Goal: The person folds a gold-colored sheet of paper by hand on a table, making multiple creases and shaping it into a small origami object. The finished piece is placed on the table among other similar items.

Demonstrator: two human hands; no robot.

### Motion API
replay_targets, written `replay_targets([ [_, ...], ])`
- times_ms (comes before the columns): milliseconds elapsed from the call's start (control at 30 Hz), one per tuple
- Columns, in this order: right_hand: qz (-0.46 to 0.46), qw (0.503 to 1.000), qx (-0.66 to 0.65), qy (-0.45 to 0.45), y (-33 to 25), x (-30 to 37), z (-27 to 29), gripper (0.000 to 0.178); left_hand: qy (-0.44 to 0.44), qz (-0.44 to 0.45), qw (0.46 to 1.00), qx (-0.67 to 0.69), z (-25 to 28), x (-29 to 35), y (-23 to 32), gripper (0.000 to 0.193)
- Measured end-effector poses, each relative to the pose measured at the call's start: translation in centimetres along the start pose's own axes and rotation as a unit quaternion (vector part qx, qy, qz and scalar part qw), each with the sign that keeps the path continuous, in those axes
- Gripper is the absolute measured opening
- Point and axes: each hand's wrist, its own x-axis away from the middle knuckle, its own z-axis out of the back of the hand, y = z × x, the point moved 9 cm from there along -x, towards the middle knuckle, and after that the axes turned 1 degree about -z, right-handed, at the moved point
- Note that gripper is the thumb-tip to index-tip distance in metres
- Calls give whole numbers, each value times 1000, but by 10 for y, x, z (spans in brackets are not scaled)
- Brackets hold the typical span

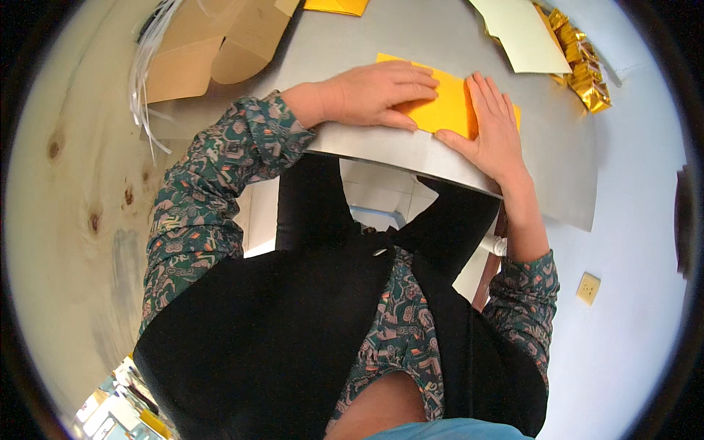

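Blue fabric point(458, 430) nearest; hands point(374, 95) overlap yellow paper point(446, 103); cardboard point(182, 67) left.

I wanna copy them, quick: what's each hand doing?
Left hand: open, laid on the yellow paper, left side.
Right hand: open, laid on its right side.

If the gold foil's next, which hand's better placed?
Right, probably. The right hand is on the yellow sheet's right part, nearer the gold foil at upper right; the left hand is at the sheet's left, farther off. Both hands look open.
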Motion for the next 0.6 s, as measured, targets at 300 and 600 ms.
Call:
replay_targets([
  [300,-6,999,17,47,-3,-14,-8,64,-9,9,997,-77,16,7,-15,59],
  [600,9,998,-6,66,-8,-13,-11,54,50,40,992,-106,1,-5,71,56],
])
